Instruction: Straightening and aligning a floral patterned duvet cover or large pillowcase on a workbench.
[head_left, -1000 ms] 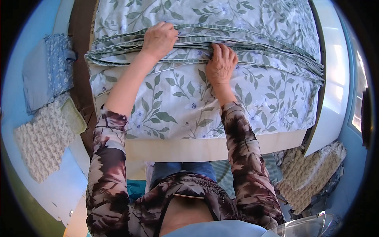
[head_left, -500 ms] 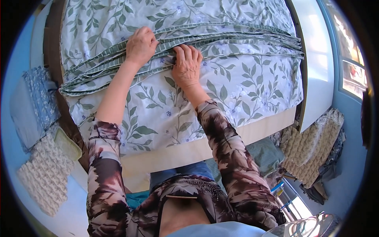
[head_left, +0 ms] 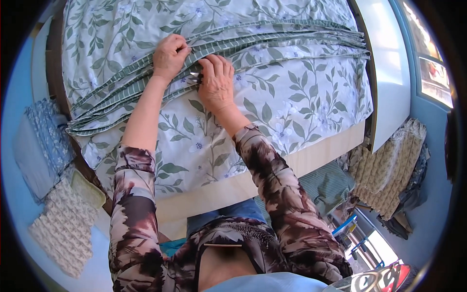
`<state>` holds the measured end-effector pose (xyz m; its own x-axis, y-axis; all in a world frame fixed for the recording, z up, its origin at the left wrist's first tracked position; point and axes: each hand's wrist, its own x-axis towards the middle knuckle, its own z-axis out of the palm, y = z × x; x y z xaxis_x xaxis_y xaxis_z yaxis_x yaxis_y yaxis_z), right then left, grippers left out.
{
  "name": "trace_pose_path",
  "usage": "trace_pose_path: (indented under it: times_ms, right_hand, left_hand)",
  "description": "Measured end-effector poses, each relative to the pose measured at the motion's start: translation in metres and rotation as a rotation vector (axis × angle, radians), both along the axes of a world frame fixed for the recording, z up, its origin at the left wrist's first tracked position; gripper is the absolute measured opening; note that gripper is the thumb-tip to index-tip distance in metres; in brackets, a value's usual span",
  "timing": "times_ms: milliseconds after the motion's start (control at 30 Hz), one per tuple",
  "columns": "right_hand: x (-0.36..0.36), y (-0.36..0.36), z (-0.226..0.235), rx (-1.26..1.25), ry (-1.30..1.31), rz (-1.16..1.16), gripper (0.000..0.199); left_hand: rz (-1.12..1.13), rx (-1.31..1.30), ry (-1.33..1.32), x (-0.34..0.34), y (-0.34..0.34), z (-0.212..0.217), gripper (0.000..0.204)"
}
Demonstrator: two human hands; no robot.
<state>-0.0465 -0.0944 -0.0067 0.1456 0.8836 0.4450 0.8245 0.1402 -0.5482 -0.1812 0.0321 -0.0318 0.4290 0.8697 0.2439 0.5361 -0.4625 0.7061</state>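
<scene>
A white fabric [head_left: 272, 112] printed with green leaves and pale blue flowers lies spread over a table. Across it runs a gathered bundle of green checked edging [head_left: 238, 46], folded in several layers. My left hand [head_left: 169, 56] is closed, its fingertips pinching the edging. Close by on the right, my right hand [head_left: 216, 82] curls over the nearer layers with bent fingers. Two pointed metal tips stick out from under it, like the blades of small thread snips [head_left: 195, 75]; the rest is hidden by the palm.
The table's pale wooden front edge [head_left: 214, 192] is just before my body. Folded blue cloth [head_left: 44, 141] and beige patterned cloth [head_left: 65, 224] lie at the left. More beige cloth [head_left: 389, 168] is piled at the right, below a white panel [head_left: 389, 73] and a window.
Both hands stay at the edging; the right has moved left, nearer to the left hand. The pointed metal tips now show plainly beside its fingers. The whole view has shifted slightly.
</scene>
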Motion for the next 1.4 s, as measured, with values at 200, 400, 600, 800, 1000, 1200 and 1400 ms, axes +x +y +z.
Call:
trace_pose_path:
  times_ms: [200,400,600,800,1000,1200,1400]
  right_hand:
    - [0.038,-0.025,0.010,0.046,0.086,0.017,0.048]
    - [0.125,-0.056,0.007,-0.072,-0.089,-0.078,0.048]
    - [0.135,-0.046,0.008,-0.083,-0.172,-0.094,0.052]
    - [0.136,-0.048,-0.006,-0.107,-0.199,-0.089,0.053]
    - [0.139,-0.049,-0.006,-0.153,-0.202,-0.064,0.056]
    - [0.131,-0.047,-0.009,-0.149,-0.250,-0.092,0.055]
    - [0.140,-0.052,-0.012,-0.198,-0.264,-0.065,0.057]
  left_hand:
    - [0.031,-0.142,-0.011,-0.002,0.010,0.001,0.011]
    - [0.048,-0.273,-0.045,0.003,0.017,0.005,0.012]
    - [0.005,-0.275,-0.007,0.004,0.014,0.018,0.010]
    - [0.243,0.393,-0.099,0.015,-0.052,0.058,0.009]
    - [0.005,0.296,0.350,0.005,-0.179,0.049,0.023]
    - [0.431,0.204,0.533,-0.030,-0.187,0.038,0.058]
    - [0.513,0.085,0.664,-0.087,-0.168,0.036,0.065]
